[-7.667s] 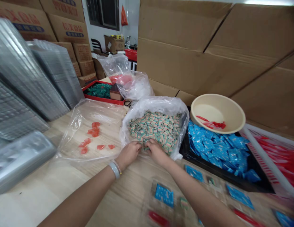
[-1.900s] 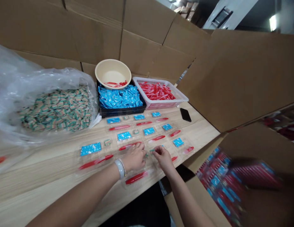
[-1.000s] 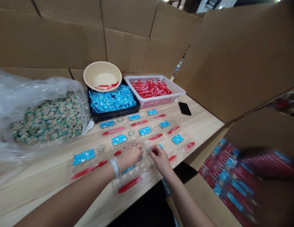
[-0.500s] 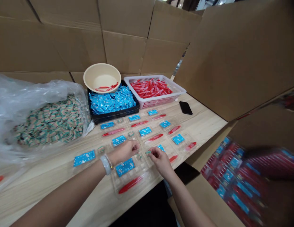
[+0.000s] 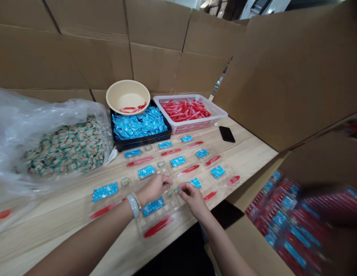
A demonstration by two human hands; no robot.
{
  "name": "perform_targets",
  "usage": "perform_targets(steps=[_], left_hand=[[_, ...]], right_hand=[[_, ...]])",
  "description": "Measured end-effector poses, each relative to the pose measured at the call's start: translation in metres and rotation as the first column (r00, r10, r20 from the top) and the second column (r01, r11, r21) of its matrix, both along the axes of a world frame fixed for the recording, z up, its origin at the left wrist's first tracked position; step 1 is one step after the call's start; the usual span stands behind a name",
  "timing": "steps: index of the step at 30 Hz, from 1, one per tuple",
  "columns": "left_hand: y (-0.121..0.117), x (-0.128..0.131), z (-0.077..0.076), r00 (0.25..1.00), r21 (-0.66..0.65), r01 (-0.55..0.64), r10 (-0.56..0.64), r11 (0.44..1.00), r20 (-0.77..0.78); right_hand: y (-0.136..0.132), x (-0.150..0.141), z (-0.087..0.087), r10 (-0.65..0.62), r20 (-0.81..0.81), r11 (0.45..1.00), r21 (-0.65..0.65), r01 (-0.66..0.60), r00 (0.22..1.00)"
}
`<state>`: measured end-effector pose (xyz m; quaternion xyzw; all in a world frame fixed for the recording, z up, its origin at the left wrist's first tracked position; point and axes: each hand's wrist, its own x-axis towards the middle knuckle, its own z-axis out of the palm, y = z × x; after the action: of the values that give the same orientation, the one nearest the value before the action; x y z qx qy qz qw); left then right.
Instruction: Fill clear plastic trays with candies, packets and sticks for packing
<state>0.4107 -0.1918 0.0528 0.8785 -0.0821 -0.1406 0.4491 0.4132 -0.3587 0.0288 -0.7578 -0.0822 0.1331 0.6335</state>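
Note:
My right hand [image 5: 192, 196] pinches a small green-striped square piece [image 5: 177, 189] between thumb and fingers, over the clear plastic trays. Close by on the left, my left hand [image 5: 155, 188] has its fingers curled together; what they hold, if anything, is hidden. Below it a clear tray [image 5: 163, 214] carries a blue spotted packet [image 5: 153, 207], a red pen-shaped stick [image 5: 158, 227] and another striped piece [image 5: 168, 193]. Several more trays lie in rows around my hands, each with a blue packet and a red or pink stick. Some also contain a striped piece [image 5: 161, 164].
A plastic bag [image 5: 11, 126] of striped pieces [image 5: 66, 147] lies left. Behind the trays are a black bin [image 5: 143, 142] of blue packets, a cream bowl [image 5: 128, 92] and a basket [image 5: 192, 125] of red sticks. A phone [image 5: 227, 134] lies right. Packed trays [image 5: 282, 214] are below.
My right hand has moved slightly left with the striped piece, nearer my left hand. The view has shifted a little, and a red stick by my left wrist now shows.

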Motion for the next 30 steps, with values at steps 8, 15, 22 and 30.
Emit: perform_targets(steps=[8, 15, 22, 30], left_hand=[[-0.002, -0.008, -0.013, 0.911, -0.357, -0.326, 0.190, 0.875, -0.366], [0.002, -0.020, -0.008, 0.963, -0.423, -0.212, 0.113, 0.881, -0.246], [0.007, -0.035, -0.010, 0.889, -0.373, -0.443, 0.346, 0.815, -0.300], [0.000, -0.044, -0.018, 0.896, -0.350, -0.440, 0.380, 0.827, -0.229]], right_hand=[[0.019, -0.003, -0.002, -0.046, -0.028, 0.999, -0.002, 0.046, 0.999], [0.028, -0.010, 0.005, -0.066, 0.020, 0.995, -0.076, 0.067, 0.998], [0.013, -0.007, 0.011, 0.355, 0.402, 0.840, -0.533, -0.100, 0.844], [0.019, -0.002, 0.007, 0.627, 0.325, 0.570, -0.811, -0.133, 0.708]])
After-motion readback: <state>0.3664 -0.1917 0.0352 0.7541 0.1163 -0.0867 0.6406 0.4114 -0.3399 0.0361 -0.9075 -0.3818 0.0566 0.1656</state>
